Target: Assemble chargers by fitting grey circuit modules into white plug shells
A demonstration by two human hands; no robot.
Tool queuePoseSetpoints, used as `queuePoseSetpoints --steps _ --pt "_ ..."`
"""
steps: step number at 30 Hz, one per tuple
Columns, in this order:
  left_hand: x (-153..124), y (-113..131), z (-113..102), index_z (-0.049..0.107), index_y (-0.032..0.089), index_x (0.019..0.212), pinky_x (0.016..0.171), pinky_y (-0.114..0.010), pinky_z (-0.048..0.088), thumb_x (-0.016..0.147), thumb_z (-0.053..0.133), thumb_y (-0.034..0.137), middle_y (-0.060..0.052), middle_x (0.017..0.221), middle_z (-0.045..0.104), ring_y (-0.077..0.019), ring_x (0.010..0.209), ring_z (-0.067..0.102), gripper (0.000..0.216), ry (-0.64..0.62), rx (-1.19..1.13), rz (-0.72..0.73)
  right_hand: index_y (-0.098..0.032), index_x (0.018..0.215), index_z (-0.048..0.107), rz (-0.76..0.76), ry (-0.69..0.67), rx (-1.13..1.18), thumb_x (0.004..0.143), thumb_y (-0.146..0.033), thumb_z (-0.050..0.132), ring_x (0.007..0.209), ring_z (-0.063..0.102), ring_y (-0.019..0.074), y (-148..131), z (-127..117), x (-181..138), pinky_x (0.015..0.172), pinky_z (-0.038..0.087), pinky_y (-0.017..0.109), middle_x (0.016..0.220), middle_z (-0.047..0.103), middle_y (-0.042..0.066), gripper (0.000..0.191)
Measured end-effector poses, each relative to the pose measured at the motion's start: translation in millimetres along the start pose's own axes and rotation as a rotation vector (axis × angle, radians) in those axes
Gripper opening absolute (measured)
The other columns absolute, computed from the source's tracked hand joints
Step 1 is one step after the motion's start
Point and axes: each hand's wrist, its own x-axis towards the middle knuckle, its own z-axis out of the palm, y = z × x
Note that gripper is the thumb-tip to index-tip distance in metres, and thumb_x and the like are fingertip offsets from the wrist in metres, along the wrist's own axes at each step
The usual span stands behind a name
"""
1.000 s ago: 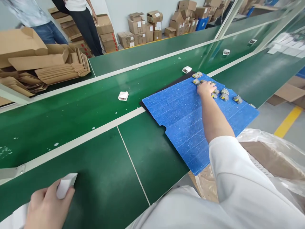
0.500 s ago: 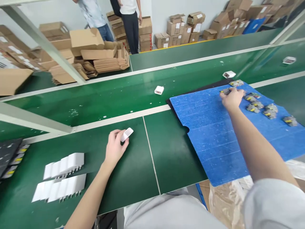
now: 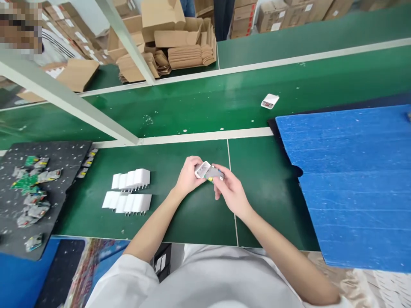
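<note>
My left hand [image 3: 188,176] is closed round a small white charger shell [image 3: 202,169] with its hollow end facing right. My right hand [image 3: 231,193] pinches a small grey circuit module [image 3: 214,173] right at the shell's opening, over the green table [image 3: 180,214]. To the left lie two rows of white charger shells [image 3: 130,191]. A blue sheet [image 3: 349,179] covers the table at the right.
A black mat [image 3: 53,192] with several loose circuit modules lies at the far left. One white charger [image 3: 269,101] sits on the conveyor belt [image 3: 208,102] beyond the white strip. Flattened cardboard boxes [image 3: 180,38] are heaped at the back. A slanted metal post [image 3: 80,113] crosses the left.
My right hand left the parts on the blue sheet and came in with a module. My left hand brought the white shell to meet it. The view swung left and down.
</note>
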Motion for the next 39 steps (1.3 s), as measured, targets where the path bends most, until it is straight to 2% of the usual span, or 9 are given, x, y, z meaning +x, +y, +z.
queuePoseSetpoints --steps 3,7,12,21,26,30,35,37,39 --pt "-3.2 2.5 0.5 0.052 0.023 0.130 0.077 -0.033 0.058 0.086 0.073 0.032 -0.008 0.110 0.060 -0.0216 0.098 0.066 0.049 -0.077 0.019 -0.004 -0.025 0.116 0.052 -0.027 -0.003 -0.001 0.085 -0.053 0.069 0.054 0.052 0.0085 4.5 -5.2 17.4 0.043 0.051 0.023 0.075 0.054 -0.007 0.045" --pt "-4.3 6.2 2.1 0.057 0.023 0.132 0.080 -0.033 0.060 0.095 0.066 0.041 -0.009 0.112 0.059 -0.0204 0.097 0.067 0.042 -0.070 0.000 0.039 -0.025 0.101 0.045 -0.008 -0.012 0.030 0.083 -0.056 0.071 0.068 0.062 0.0124 9.2 -6.2 14.5 0.041 0.052 0.020 0.087 0.058 -0.003 0.045" --pt "-0.9 8.0 3.1 0.057 0.024 0.137 0.088 -0.037 0.059 0.095 0.066 0.049 -0.013 0.121 0.063 -0.0240 0.104 0.065 0.050 -0.061 -0.049 0.109 -0.024 0.101 0.044 0.031 -0.011 0.015 0.081 -0.058 0.071 0.081 0.069 0.0162 8.7 -4.0 12.2 0.045 0.058 0.022 0.099 0.063 0.003 0.048" --pt "-2.0 11.1 3.1 0.057 0.024 0.137 0.089 -0.040 0.054 0.099 0.063 0.039 -0.013 0.117 0.067 -0.0252 0.106 0.062 0.041 -0.046 0.086 0.177 -0.025 0.100 0.042 -0.022 0.028 -0.209 0.085 -0.054 0.064 0.086 0.072 0.0209 9.1 -3.4 10.5 0.045 0.059 0.026 0.097 0.064 0.003 0.040" --pt "1.0 18.5 3.1 0.053 0.025 0.140 0.089 -0.038 0.051 0.098 0.063 0.025 -0.011 0.113 0.066 -0.0239 0.103 0.058 0.043 0.060 0.168 0.207 -0.025 0.104 0.042 -0.093 0.075 -0.413 0.090 -0.049 0.057 0.067 0.069 0.0176 8.5 3.0 2.8 0.051 0.060 0.033 0.094 0.067 0.003 0.031" --pt "1.7 20.8 4.8 0.052 0.026 0.138 0.089 -0.038 0.051 0.099 0.062 0.026 -0.010 0.114 0.064 -0.0237 0.106 0.056 0.041 0.118 0.164 0.210 -0.025 0.105 0.038 -0.123 0.090 -0.438 0.091 -0.046 0.056 0.055 0.061 0.0129 7.1 5.6 0.3 0.053 0.059 0.035 0.105 0.069 0.006 0.031" --pt "0.0 20.9 7.5 0.057 0.026 0.132 0.091 -0.037 0.050 0.100 0.061 0.028 -0.008 0.115 0.063 -0.0230 0.108 0.054 0.033 0.142 0.159 0.224 -0.026 0.103 0.039 -0.126 0.090 -0.434 0.089 -0.044 0.057 0.078 0.070 0.0216 5.2 4.9 2.7 0.061 0.059 0.037 0.098 0.069 0.005 0.029" --pt "-0.2 21.1 7.9 0.057 0.027 0.131 0.091 -0.038 0.050 0.100 0.061 0.029 -0.008 0.115 0.064 -0.0230 0.107 0.056 0.031 0.137 0.145 0.211 -0.026 0.108 0.041 -0.118 0.080 -0.452 0.089 -0.044 0.060 0.080 0.071 0.0223 1.6 0.9 5.1 0.065 0.059 0.038 0.097 0.069 0.004 0.033" --pt "-0.1 21.6 7.8 0.055 0.026 0.132 0.090 -0.039 0.052 0.100 0.061 0.034 -0.009 0.114 0.066 -0.0227 0.105 0.059 0.033 0.089 0.082 0.167 -0.026 0.118 0.044 -0.088 0.058 -0.491 0.086 -0.047 0.067 0.076 0.069 0.0222 -4.5 -7.0 8.2 0.067 0.058 0.038 0.085 0.066 -0.001 0.045"
